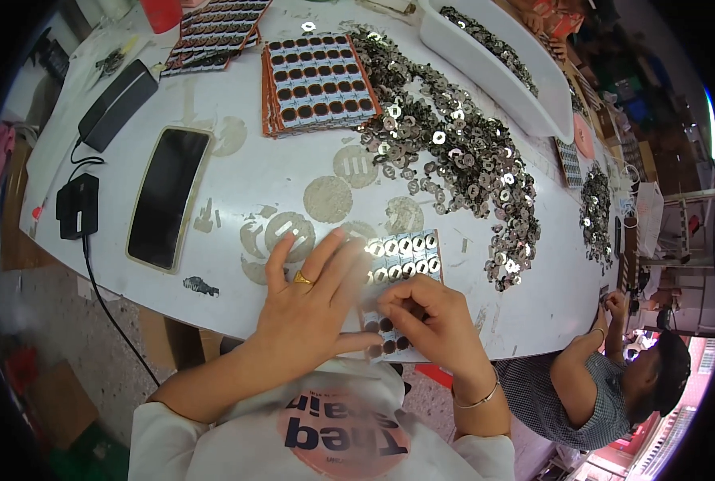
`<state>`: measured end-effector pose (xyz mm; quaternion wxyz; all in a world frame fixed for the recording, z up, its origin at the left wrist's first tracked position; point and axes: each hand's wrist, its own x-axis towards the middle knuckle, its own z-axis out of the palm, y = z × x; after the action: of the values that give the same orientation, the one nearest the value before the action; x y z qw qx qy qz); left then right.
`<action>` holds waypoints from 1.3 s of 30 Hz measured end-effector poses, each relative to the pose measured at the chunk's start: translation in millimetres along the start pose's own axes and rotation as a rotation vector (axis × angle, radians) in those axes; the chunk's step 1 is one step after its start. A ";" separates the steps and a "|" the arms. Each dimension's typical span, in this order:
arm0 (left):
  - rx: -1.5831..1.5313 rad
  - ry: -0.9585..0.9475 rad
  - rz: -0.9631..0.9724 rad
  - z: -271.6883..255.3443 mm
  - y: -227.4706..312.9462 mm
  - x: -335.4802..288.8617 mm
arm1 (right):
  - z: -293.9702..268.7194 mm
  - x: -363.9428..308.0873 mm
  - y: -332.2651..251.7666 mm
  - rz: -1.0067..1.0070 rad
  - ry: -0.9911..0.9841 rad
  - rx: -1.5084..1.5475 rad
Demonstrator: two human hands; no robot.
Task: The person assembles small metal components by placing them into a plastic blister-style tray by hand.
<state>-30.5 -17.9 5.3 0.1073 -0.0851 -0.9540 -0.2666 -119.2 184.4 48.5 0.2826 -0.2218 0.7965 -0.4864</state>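
Observation:
A sheet (405,258) of printed squares lies near the table's front edge. Shiny metal discs cover its far rows, and dark round spots show in its near rows. My left hand (313,298), with a gold ring, stretches its fingers along the sheet's left side. Its thumb reaches over the near rows, and the fingertips are partly blurred. Above the sheet's middle, my right hand (434,319) is pinched, thumb against index finger. Whatever is between those fingertips is hidden. Beyond my hands, a large pile of loose metal discs (462,152) spreads across the table.
A stack of printed sheets (319,84) sits left of the pile, with more sheets (217,32) farther back. A white tub (498,60) holds more discs. A phone (169,199), a black speaker-like box (117,104) and a corded adapter (78,206) lie left. Another person (606,385) sits right.

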 end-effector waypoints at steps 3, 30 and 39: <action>-0.002 -0.004 -0.006 -0.4 0.4 -0.1 | 6.4 -0.3 -0.4 0.000 -0.012 -0.161; 0.046 -0.041 0.027 -1.4 0.6 -0.4 | -39.6 93.6 5.4 -0.577 0.415 -0.874; -0.007 -0.005 0.149 1.3 -1.4 -5.6 | -36.3 53.5 -0.8 -0.080 0.037 0.104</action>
<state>-25.6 -19.1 2.1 0.1242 -0.1568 -0.9444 -0.2610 -183.0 174.1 50.0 0.2591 -0.2293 0.7658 -0.5421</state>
